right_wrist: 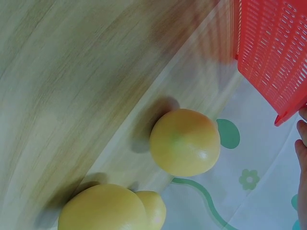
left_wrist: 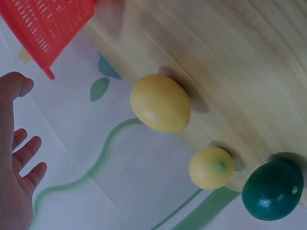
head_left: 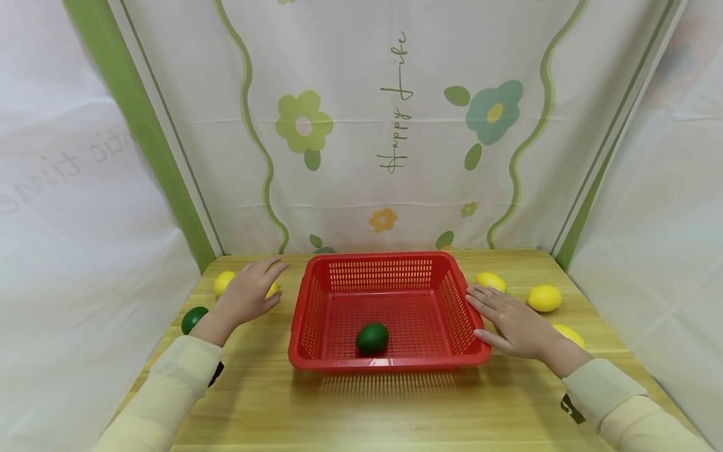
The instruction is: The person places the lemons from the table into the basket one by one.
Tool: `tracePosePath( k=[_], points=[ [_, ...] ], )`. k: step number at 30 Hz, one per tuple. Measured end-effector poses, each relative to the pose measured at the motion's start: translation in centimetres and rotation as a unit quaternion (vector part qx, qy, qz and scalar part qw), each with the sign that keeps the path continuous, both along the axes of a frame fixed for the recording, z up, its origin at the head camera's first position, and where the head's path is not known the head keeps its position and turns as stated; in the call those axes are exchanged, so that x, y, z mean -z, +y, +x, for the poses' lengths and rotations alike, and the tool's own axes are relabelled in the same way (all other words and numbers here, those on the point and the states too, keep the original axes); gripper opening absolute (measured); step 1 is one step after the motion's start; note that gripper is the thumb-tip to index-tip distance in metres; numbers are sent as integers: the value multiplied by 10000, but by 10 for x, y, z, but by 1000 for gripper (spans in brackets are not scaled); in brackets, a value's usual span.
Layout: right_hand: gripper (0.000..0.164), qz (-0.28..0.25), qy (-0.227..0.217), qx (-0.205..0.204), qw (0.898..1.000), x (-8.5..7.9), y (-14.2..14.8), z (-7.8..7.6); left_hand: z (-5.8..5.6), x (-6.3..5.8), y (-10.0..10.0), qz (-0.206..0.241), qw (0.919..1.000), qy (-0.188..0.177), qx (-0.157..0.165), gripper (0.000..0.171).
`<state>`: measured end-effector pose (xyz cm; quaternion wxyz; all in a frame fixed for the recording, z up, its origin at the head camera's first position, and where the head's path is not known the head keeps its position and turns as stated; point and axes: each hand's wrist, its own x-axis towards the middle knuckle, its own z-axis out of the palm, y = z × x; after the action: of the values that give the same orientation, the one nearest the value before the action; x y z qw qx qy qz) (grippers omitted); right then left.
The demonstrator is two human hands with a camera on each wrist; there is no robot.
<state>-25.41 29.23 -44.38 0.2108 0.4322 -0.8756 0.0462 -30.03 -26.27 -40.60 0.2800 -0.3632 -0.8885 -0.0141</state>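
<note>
A red plastic basket (head_left: 390,362) with slotted walls stands on the wooden table, holding one glossy dark green oval fruit (head_left: 372,339). My right hand (head_left: 511,321) touches the basket's right rim with its fingers extended. Left of the basket, my left hand (head_left: 248,294) hovers above two lemons, a nearer one (left_wrist: 160,103) and a farther one (left_wrist: 211,167), without holding either. The head view shows them partly covered by that hand. Another dark green fruit (head_left: 194,319) lies beside the left wrist.
Right of the basket lie a lemon at the back (head_left: 490,282), one farther right (head_left: 544,298) and one partly behind the right forearm (head_left: 570,336). White patterned curtains (head_left: 350,188) enclose the table's back and sides.
</note>
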Motion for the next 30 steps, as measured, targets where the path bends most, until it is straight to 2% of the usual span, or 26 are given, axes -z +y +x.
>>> tracePosePath(
  k=[12, 18, 23, 30],
  points=[
    [66, -28, -9, 3, 10000, 1, 1, -2, -10, 14, -16, 211, 9983, -322, -447, 63],
    [65, -22, -46, 19, 10000, 4, 1, -1, -15, 26, -22, 293, 9966, -413, -648, 67],
    [65, -45, 7, 2, 10000, 4, 1, -1, -18, 33, -24, 370, 9922, -740, -933, 66],
    [64, -62, 37, -47, 10000, 3, 0, 0, -19, 40, -25, 478, 9806, -1362, -1323, 63]
  ],
)
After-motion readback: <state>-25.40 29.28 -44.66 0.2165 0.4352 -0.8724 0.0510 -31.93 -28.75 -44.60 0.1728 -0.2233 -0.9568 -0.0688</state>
